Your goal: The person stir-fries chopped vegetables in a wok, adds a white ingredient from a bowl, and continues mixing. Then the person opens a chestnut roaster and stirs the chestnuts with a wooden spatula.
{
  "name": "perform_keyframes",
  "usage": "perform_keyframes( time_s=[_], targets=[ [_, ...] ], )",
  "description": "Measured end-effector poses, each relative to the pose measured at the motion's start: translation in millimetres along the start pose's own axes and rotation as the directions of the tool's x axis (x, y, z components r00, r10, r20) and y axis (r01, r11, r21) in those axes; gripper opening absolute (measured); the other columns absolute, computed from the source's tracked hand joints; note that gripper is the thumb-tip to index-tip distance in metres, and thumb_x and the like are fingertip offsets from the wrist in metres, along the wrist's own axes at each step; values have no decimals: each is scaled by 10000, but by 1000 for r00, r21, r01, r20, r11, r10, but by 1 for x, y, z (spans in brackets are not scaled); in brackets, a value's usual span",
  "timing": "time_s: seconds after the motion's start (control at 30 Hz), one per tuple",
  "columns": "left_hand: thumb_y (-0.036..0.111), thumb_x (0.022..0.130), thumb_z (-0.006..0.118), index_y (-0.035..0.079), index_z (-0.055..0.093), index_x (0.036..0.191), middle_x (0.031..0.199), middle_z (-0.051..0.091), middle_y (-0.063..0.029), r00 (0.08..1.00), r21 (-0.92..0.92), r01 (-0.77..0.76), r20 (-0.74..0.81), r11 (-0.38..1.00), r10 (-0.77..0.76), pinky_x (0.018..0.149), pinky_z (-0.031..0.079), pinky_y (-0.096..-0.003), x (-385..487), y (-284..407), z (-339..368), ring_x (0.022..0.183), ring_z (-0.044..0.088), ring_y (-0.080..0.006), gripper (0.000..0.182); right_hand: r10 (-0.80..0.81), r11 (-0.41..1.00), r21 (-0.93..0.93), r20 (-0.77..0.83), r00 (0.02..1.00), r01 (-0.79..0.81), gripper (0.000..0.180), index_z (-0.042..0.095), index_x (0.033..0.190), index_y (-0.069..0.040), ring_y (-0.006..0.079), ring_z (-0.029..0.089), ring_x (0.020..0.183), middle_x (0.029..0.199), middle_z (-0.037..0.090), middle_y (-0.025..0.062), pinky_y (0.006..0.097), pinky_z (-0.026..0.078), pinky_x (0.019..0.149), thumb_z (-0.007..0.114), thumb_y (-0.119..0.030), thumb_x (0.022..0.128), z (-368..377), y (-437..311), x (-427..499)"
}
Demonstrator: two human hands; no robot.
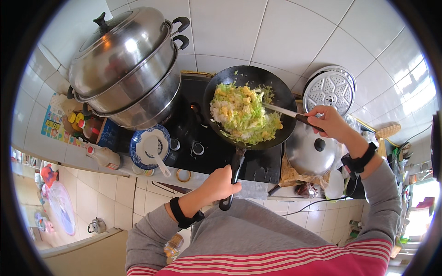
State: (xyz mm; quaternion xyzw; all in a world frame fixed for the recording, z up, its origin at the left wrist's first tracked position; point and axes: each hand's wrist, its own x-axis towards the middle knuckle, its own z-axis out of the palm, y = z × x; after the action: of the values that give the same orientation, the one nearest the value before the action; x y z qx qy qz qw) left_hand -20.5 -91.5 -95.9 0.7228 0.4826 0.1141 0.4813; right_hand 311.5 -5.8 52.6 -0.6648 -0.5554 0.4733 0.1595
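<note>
A dark wok (250,74) sits on the black glass gas hob (262,165), its long black handle (237,165) pointing towards me. My left hand (221,183) is closed around that handle. In the wok lies a heap of rice, shredded green vegetable and yellow egg pieces (241,114). My right hand (326,120) grips the dark handle of a metal spatula (283,110), held from the right over the wok's rim; its far end is hidden in the food. Both wrists wear black straps.
Left stands a large steel steamer pot (127,76), near a blue-rimmed plate (137,155) with a white spoon (159,158), bottles and a box. To the right are a domed steel lid (304,155), a perforated steamer tray (330,91) and plastic bags. A tiled wall rises behind.
</note>
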Motion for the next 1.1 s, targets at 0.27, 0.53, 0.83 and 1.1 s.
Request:
perform_keyframes(
  time_s=[0.27, 0.53, 0.83, 1.1],
  targets=[
    [259, 759, 685, -92, 491, 799, 692, 594, -269, 999, 3, 19, 27, 1000, -19, 609, 494, -449, -3, 8, -6, 669, 624, -417, 403, -225, 906, -399, -171, 959, 142, 176, 665, 994, -26, 95, 569, 613, 718, 633, 34, 254, 454, 576, 648, -147, 867, 4, -55, -56],
    [265, 765, 682, -101, 496, 813, 702, 597, -273, 999, -13, -39, 6, 999, 39, 617, 498, -448, -1, 1, -3, 666, 625, -413, 413, -283, 855, -481, -116, 952, 195, 159, 654, 979, -4, 103, 543, 617, 742, 627, 55, 260, 453, 596, 631, -116, 868, 3, -85, -84],
    [258, 783, 690, -65, 485, 859, 702, 593, -219, 1000, 37, -6, 20, 999, 5, 596, 481, -415, -2, 3, -4, 660, 619, -370, 390, -348, 635, -722, 50, 936, 275, 135, 657, 938, -41, 221, 630, 588, 677, 649, 109, 327, 488, 574, 627, -139, 850, 50, -88, -66],
    [264, 784, 686, -67, 481, 853, 690, 588, -220, 1000, 40, -3, 6, 999, 3, 584, 477, -423, -3, 2, -3, 644, 612, -370, 395, -386, 695, -685, -100, 917, 218, 163, 638, 909, -63, 257, 621, 595, 691, 618, 109, 375, 492, 561, 613, -214, 853, 25, -69, -35]
  ],
)
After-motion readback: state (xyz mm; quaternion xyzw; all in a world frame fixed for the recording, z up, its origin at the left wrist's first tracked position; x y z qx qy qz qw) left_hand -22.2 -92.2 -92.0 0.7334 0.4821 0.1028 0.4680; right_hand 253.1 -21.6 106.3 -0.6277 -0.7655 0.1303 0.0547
